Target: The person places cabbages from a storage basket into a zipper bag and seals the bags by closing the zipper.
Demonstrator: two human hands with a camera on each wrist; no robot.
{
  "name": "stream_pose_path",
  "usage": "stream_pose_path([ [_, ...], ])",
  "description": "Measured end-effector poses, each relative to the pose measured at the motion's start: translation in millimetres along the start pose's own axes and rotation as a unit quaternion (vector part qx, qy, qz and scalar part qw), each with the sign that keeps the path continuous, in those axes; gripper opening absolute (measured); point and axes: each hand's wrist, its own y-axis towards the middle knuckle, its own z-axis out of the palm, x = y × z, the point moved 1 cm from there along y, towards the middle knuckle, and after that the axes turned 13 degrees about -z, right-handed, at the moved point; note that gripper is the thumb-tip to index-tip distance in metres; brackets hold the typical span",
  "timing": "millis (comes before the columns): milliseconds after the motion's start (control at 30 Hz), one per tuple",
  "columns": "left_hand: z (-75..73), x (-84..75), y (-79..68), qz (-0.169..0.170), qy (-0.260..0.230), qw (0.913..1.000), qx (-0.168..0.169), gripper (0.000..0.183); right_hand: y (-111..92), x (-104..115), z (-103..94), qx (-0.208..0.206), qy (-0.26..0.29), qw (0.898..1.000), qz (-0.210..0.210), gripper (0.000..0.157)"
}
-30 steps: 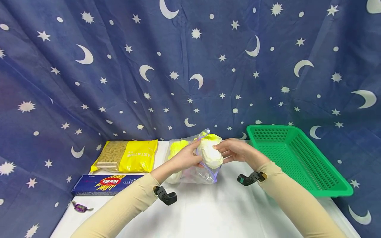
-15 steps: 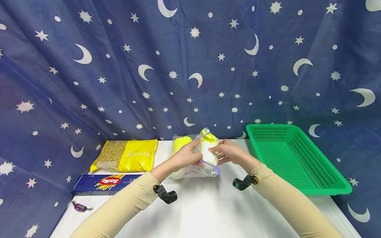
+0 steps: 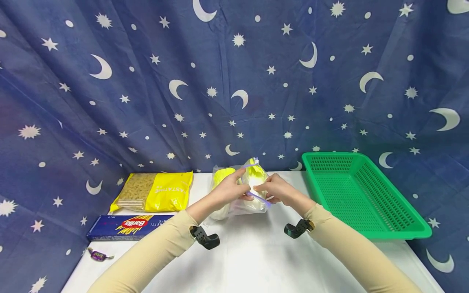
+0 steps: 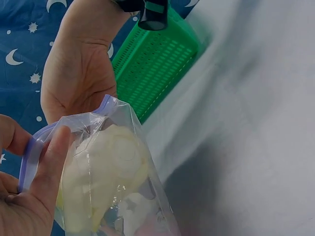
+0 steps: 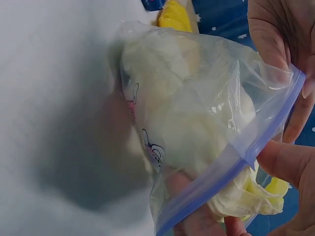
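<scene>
A clear zip bag with a purple zip edge lies at the back middle of the table. One yellow-and-white napa cabbage is inside it, seen through the plastic. My left hand pinches the bag's rim between thumb and fingers. A second napa cabbage is in the bag's mouth, leafy end towards the back. My right hand holds this one, thumb on its white side. In the right wrist view, its leaves stick out past the zip edge, and some right fingers show through the plastic.
A green basket stands at the right. At the left lie a yellow pasta bag, a blue spaghetti box and a purple wrapped candy. A dark blue curtain hangs behind the table.
The right hand has moved left and pushed the second cabbage deeper into the bag. The purple zip edge now crosses in front of its lower part. The left hand keeps its hold on the rim.
</scene>
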Motion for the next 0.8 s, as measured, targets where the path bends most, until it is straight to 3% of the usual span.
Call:
stream_pose_path([
  [233, 1.9, -0.2, -0.5, 0.000, -0.008, 1.0000, -0.001, 0.084, -6, -1, -1.9, 0.006, -0.021, 1.000, -0.010, 0.046],
  [367, 1.4, 0.7, 1.1, 0.004, -0.017, 0.9999, -0.001, 0.085, -10, -3, -8.5, 0.000, -0.046, 0.998, -0.040, 0.042],
  [633, -2.0, 2.3, 2.7, 0.005, -0.014, 0.9999, -0.003, 0.084, -16, -13, -29.5, -0.084, -0.082, 0.986, -0.119, 0.026],
  [800, -3.0, 3.1, 3.0, 0.004, -0.006, 1.0000, -0.002, 0.085, -19, -26, -36.8, -0.123, -0.103, 0.979, -0.128, 0.027],
])
